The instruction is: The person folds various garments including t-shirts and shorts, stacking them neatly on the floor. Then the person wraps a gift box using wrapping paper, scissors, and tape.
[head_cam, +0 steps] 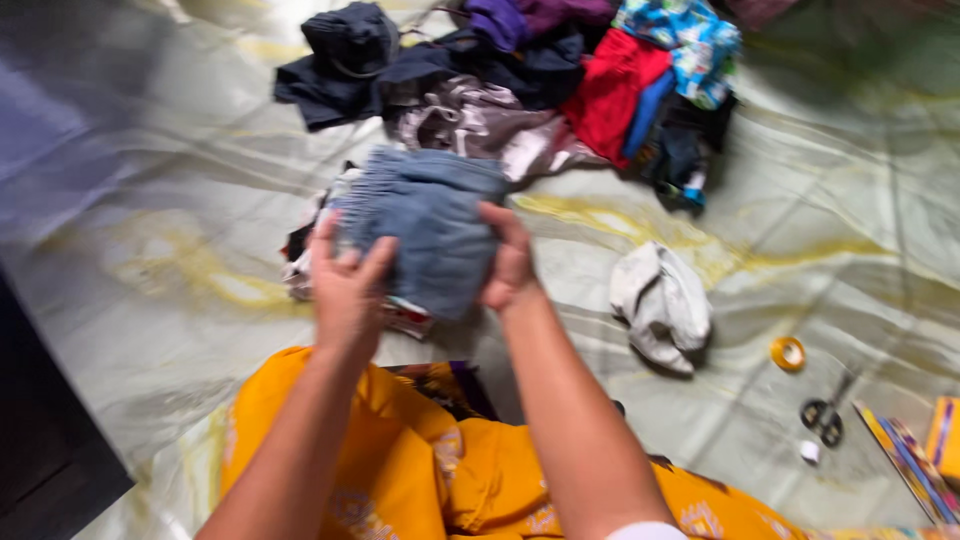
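Both hands grip one blue garment (432, 225), held up over the floor (180, 200): the left hand (347, 285) clenches its lower left edge, the right hand (508, 262) its right side. Just under it lies one patterned cloth (300, 262). Beyond is one pile of clothes (540, 80). To the right lie one white cloth (660, 305), one tape roll (788, 353) and one pair of scissors (826, 415).

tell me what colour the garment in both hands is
Faded blue, like denim; the garment shows best in the head view.
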